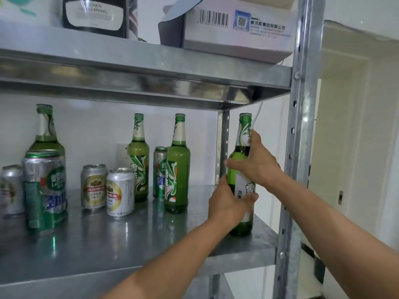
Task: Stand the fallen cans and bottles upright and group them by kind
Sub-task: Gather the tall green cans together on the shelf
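Observation:
A green glass beer bottle (243,134) stands upright at the right end of the metal shelf (129,240). My left hand (226,203) grips its lower body and my right hand (257,162) grips its shoulder and neck. Three more green bottles stand upright: one at the left (46,134), one in the middle (139,160), one right of it (178,169). A tall green and silver can (45,190) stands front left, and another (159,169) stands behind the bottles. Two short silver and gold cans (94,186) (120,193) stand together, with a third (10,188) at the far left edge.
The upper shelf (151,67) hangs close above the bottle tops and carries a white box (237,24) and a dark bottle (95,16). A perforated steel post (295,147) rises just right of the held bottle. A cream wall lies to the right.

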